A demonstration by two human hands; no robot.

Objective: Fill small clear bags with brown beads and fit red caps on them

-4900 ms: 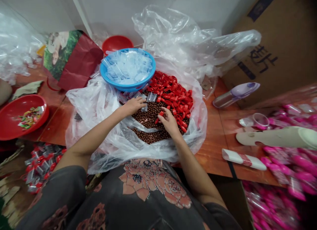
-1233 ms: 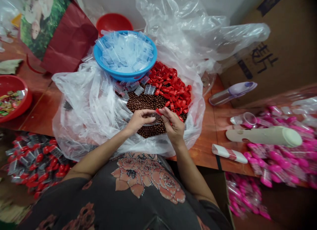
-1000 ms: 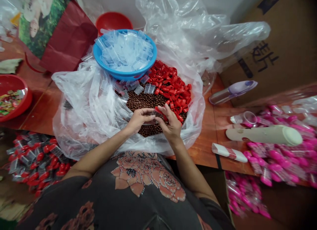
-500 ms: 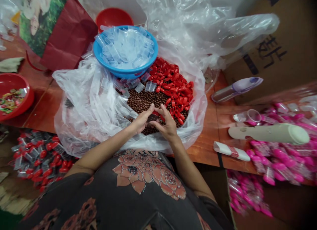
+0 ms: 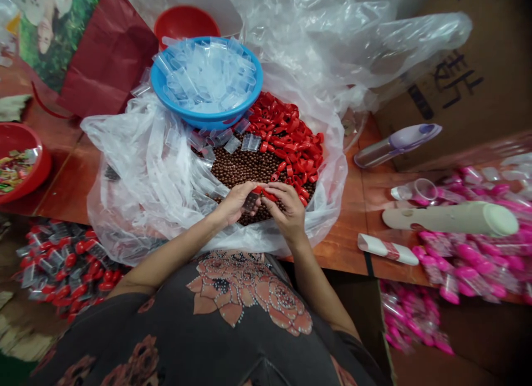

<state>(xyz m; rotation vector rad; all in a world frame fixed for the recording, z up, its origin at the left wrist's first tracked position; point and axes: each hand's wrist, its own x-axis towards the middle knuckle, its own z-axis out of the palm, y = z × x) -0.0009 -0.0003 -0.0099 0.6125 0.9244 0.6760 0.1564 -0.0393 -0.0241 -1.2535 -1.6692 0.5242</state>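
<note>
Looking down at the left hand (image 5: 235, 203) and the right hand (image 5: 285, 204) of the person, what does each one hold?

— The left hand is half closed around one small clear plastic sleeve (image 5: 250, 203), I think, but the fingers hide a part of it. The right hand is closed in a pinch on one glossy red plastic cap (image 5: 266, 193). The two hands are touching, just above the beads.

— And where do the loose pieces lie?

— One bright blue plastic bowl (image 5: 199, 121) is full of clear sleeves (image 5: 203, 75). Below its rim, a heap of red caps (image 5: 286, 133) lies beside a heap of small round brown beads (image 5: 245, 167). Both rest on a wide transparent plastic sheet (image 5: 137, 175), on the orange-brown wooden tabletop (image 5: 68, 178).

— How much is done, and how much is left?

— Below the tabletop on the left lies a big pile of clear packs with red pieces (image 5: 68, 264), and on the right side are many pink packs (image 5: 469, 261). The loose heaps are also large, so much material is left.

— Can you count them?

— There are two hands, one blue bowl and two red bowls: a round red bowl (image 5: 185, 20) behind the blue one and a red bowl with colourful pieces (image 5: 44, 172) at the left edge. The sleeves, caps and beads are too many to count.
</note>
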